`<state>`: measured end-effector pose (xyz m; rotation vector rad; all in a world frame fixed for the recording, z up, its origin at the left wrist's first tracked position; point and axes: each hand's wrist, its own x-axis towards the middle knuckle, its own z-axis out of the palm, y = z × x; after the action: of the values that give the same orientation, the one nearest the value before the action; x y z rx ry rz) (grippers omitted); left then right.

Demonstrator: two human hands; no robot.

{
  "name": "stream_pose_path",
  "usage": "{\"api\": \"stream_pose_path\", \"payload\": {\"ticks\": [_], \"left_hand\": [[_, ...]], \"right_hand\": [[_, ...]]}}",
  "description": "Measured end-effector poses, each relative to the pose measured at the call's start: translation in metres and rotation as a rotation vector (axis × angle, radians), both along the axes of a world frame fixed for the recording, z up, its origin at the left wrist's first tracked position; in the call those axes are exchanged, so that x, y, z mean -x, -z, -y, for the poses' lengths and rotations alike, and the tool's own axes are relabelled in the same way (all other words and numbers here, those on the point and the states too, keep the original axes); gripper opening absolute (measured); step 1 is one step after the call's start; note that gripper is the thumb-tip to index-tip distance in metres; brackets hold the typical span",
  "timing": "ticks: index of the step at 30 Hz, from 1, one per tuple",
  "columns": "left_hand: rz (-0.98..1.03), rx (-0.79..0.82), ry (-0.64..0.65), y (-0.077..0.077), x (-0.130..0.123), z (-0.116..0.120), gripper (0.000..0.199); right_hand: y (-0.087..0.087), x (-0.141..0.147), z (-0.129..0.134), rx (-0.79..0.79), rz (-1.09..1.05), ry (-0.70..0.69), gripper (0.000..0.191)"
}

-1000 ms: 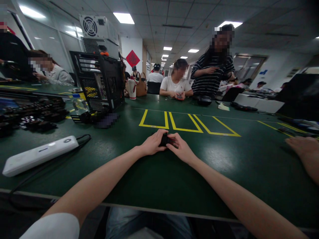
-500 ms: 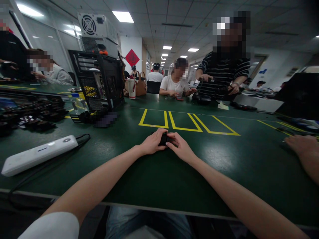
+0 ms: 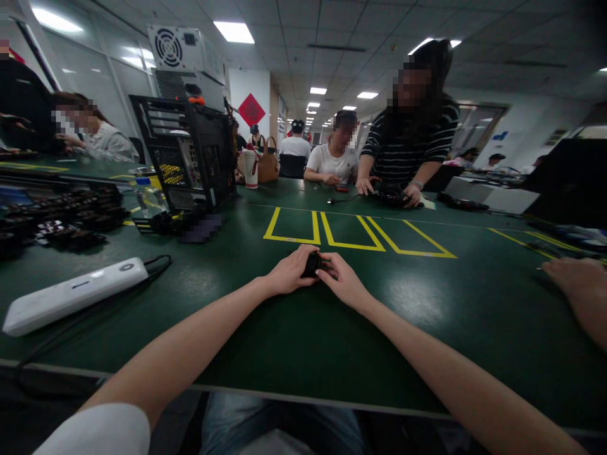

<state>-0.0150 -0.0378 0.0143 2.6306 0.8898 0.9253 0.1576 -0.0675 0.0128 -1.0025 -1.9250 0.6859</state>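
A small black block-like part (image 3: 311, 265) is held low over the green table (image 3: 303, 341), in front of the yellow tape outlines. My left hand (image 3: 291, 270) is closed around its left side, with the fingers over the top. From the right, my right hand (image 3: 342, 279) pinches at the same part with thumb and fingertips. The fingers cover much of it, so its exact kind cannot be made out.
Left lies a white elongated device (image 3: 78, 296) with a black cable. Behind it stand an open computer case (image 3: 190, 151), a clear bottle (image 3: 150, 197) and a heap of black parts (image 3: 71, 212). Another person's hand (image 3: 576, 284) rests at the right. Yellow tape outlines (image 3: 353, 244) mark the table ahead.
My hands and the black part have hardly moved. Across the table, the person in the striped shirt has leaned down and lowered both hands onto a black object with a cable.
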Motion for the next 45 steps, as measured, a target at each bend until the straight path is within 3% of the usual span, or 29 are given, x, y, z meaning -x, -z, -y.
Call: {"api": "stream_pose_path", "payload": {"ticks": [8,14,23,29,39,45], "left_hand": [[0.018,0.009,0.000,0.0016,-0.0005,-0.0003,0.059],[0.008,-0.014,0.007,0.0008,-0.0003,0.0003,0.058],[0.020,-0.002,0.000,0.0031,-0.0013,-0.0016,0.061],[0.007,0.012,0.005,0.0000,-0.0002,0.0009,0.057],[0.009,0.013,0.007,0.0014,0.0007,-0.0008,0.060],[-0.007,0.010,0.005,-0.0013,0.0014,0.0017,0.057]], "right_hand": [[-0.0041,0.0009,0.0052,-0.031,0.013,-0.011,0.022],[-0.0009,0.0006,0.0009,0.006,0.001,0.001,0.035],[-0.0006,0.0006,0.0027,-0.009,-0.041,-0.023,0.018],[0.0020,-0.0008,-0.0005,0.013,-0.045,-0.004,0.033],[-0.0002,-0.0003,0.0019,0.015,-0.038,-0.020,0.018],[0.0026,-0.0009,-0.0028,0.054,-0.038,0.006,0.032]]}}
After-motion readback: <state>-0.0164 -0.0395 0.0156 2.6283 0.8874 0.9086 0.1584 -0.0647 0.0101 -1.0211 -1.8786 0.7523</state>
